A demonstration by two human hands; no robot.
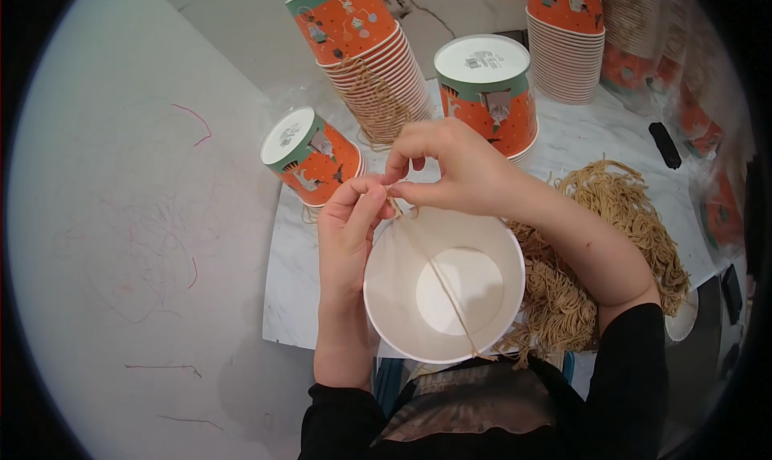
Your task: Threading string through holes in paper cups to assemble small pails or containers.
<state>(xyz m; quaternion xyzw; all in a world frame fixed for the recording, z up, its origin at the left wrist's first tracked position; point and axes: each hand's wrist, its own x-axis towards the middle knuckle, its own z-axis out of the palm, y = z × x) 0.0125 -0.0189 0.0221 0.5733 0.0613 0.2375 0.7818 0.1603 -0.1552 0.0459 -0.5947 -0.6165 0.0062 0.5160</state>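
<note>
A large round paper bucket (390, 299) with a white inside stands before me, its open mouth facing up. A thin tan cord (438, 271) runs across its mouth from the near rim to the far left rim. There my left hand (347, 231) is closed, pinching the cord between thumb and fingers. My right hand (458, 166) meets it from the right, thumb and forefinger pinched on the cord at the same spot. The exact form of the cord between the fingertips is too small to make out.
A heap of tan cords (623, 211) lies to the right, partly under my right forearm. Upside-down printed buckets stand behind: a short stack (322, 158), a tall leaning stack (350, 26), a wide one (490, 110) and another stack (565, 66). A black object (664, 145) lies at right.
</note>
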